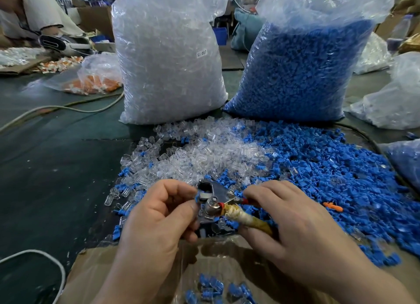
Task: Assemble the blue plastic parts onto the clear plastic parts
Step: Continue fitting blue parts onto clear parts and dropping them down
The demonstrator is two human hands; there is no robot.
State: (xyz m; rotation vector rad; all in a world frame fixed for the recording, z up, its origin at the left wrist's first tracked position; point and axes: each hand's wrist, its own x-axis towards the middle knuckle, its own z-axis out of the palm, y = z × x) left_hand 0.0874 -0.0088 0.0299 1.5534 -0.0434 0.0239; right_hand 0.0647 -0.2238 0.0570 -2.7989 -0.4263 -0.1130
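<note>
A loose heap of clear plastic parts lies mid-table, with a wide heap of blue plastic parts to its right. Between my hands is a metal crimping tool with a tape-wrapped handle. My left hand pinches a small blue-and-clear piece against the tool's jaw. My right hand grips the handle, fingers curled around it. Below my hands a cardboard box lined with plastic holds several joined blue-and-clear pieces.
Two tall bags stand behind the heaps: one of clear parts, one of blue parts. A smaller bag of orange parts lies left. Cables cross the dark mat. Another person sits at the far left.
</note>
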